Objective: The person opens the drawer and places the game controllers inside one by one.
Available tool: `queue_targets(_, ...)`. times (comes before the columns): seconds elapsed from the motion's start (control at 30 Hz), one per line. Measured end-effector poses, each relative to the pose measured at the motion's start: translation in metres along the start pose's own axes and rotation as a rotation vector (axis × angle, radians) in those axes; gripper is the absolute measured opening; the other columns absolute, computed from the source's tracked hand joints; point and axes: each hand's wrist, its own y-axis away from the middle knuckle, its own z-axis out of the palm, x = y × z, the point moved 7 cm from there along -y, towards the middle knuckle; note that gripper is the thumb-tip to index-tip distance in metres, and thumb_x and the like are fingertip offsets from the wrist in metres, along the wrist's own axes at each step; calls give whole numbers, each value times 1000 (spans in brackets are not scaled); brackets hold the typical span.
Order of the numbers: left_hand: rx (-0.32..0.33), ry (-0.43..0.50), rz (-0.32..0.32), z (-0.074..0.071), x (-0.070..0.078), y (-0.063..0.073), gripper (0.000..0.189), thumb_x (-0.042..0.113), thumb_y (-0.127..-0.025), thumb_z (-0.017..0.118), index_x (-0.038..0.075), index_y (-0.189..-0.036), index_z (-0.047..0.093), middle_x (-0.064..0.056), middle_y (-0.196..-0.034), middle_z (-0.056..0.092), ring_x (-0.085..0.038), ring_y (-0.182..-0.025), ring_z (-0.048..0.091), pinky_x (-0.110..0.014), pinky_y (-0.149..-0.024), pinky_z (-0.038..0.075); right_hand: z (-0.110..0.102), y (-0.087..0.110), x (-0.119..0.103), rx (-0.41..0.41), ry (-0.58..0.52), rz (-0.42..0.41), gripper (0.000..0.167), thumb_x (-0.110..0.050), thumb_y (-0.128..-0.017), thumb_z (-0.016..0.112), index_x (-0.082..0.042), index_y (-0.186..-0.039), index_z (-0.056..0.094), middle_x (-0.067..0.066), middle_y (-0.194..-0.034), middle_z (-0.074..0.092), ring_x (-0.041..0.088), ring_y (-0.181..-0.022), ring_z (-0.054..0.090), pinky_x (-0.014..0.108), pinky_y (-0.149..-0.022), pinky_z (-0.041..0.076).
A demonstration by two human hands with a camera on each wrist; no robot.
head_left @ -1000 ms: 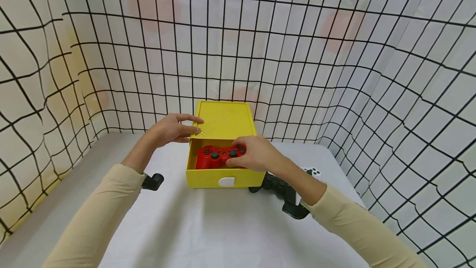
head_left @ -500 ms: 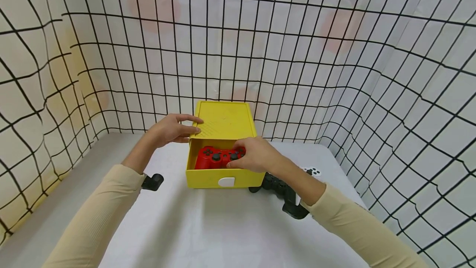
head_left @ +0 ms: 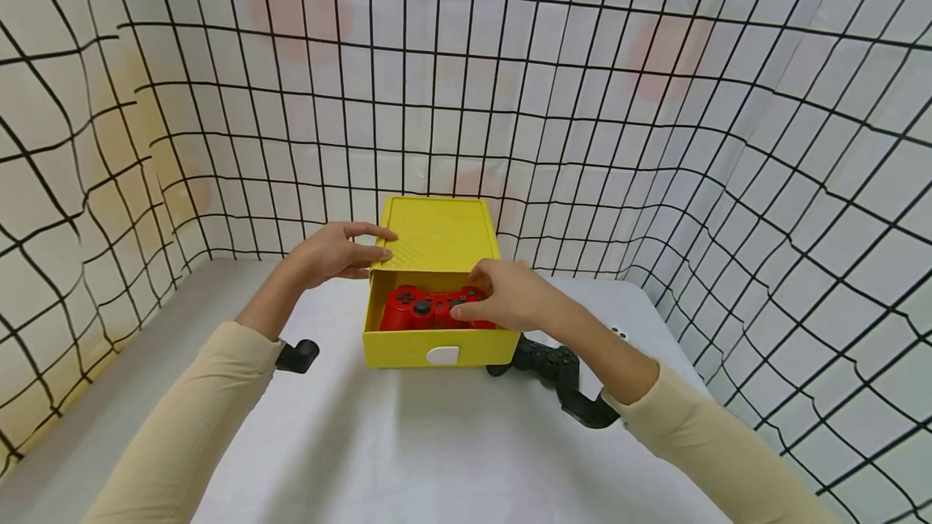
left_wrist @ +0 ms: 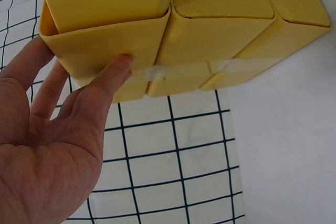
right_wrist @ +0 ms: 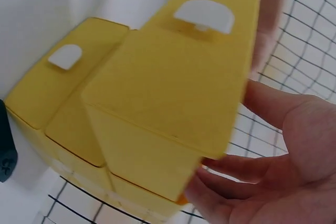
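Observation:
A yellow drawer unit (head_left: 444, 233) stands mid-table, its top drawer (head_left: 408, 348) pulled out toward me. Inside lies a red game controller (head_left: 408, 310) with black sticks. At the unit's left edge my left hand (head_left: 328, 254) steadies it with extended fingers. In the left wrist view, the thumb (left_wrist: 113, 72) rests flat on the side of the top tier. Over the drawer's right part hangs my right hand (head_left: 513, 295), overlapping the controller's right end. Its fingers (right_wrist: 268, 103) look loosely spread beside the drawer in the right wrist view; the controller is hidden there.
Right of the unit a black game controller (head_left: 539, 358) lies on the white table (head_left: 437, 443), and part of a white one (head_left: 619, 333) shows behind my right forearm. Black wire mesh (head_left: 451, 87) encloses the back and both sides. Lower drawers carry white knobs (right_wrist: 65, 56).
My right hand has shifted slightly right along the red controller, uncovering more of it, and its fingers have loosened. The controller stays in the drawer; my left hand has kept its place.

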Motion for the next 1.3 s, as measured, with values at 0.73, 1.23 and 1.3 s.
queue_targets(0.73, -14, 20, 8, 1, 0, 0, 51, 27, -96, 72, 18, -144, 57, -16, -142, 57, -30, -123, 62, -38, -100, 56, -6, 20, 22, -93, -142, -1, 111, -32, -75, 91, -16, -162, 24, 10, -161, 38, 36, -147, 35, 64, -117, 34)
queue_targets(1.23, -6, 5, 8, 1, 0, 0, 51, 28, -97, 71, 18, -145, 57, -16, -141, 57, -29, -121, 62, -38, -99, 56, 0, 14, 39, -95, -238, 23, 106, -37, -73, 91, -15, -158, 33, 14, -155, 43, 40, -138, 40, 60, -107, 47)
queue_targets(1.3, -5, 7, 5, 1, 0, 0, 51, 28, -97, 71, 18, -144, 57, -16, -141, 57, -30, -122, 62, -38, -100, 56, -1, 13, 39, -83, -229, 19, 104, -38, -73, 91, -15, -158, 35, 14, -153, 45, 40, -136, 42, 57, -105, 49)
